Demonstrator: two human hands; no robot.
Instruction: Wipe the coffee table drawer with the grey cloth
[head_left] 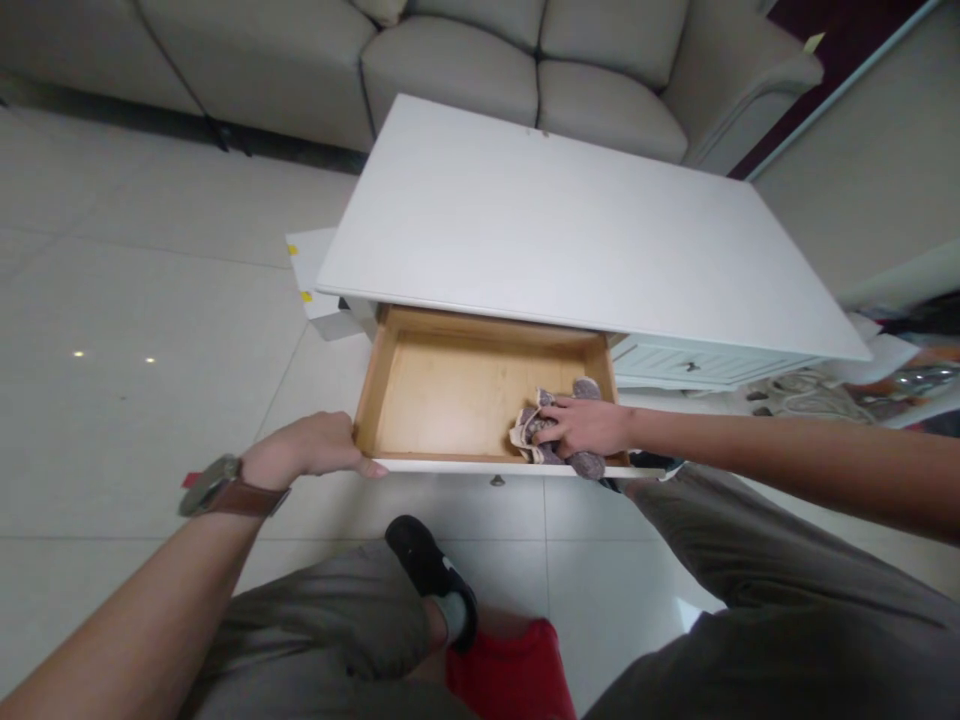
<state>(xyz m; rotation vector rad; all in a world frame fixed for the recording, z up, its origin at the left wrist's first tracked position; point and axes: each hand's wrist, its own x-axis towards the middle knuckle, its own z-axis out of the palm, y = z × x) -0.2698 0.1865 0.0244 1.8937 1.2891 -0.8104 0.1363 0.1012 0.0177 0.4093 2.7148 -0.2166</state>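
In the right front corner of the open drawer (450, 395), just below the white tabletop (570, 230), is where the action is: a bunched-up cloth (529, 425), mottled grey-brown with paler edges. The right grip (589, 427) is on top of it, fingers curled into the folds, so I'd call that one closed on the cloth, though its underside is hidden so I can't tell how much is pinched and how much is just pressed down. One bit of the cloth overlaps the drawer's front edge near that corner. The left grip (326, 445) is over at the front left corner, thumb lying along the front edge and the rest of the hand around the side, so basically holding the drawer by its corner. My read is that this is the wiping step, with the left side there to steady things, but a single still can't prove the cloth is actually rubbing anything. Nothing else shows in the drawer, so there's no clutter to work around. If it is wiping, the next move calls for keeping the cloth flat and working it along the inside of the front and into the corner, then across the bare wooden bottom, with the left side staying firm so the drawer doesn't slide. Also, watch those thumbs before pushing it shut lol.
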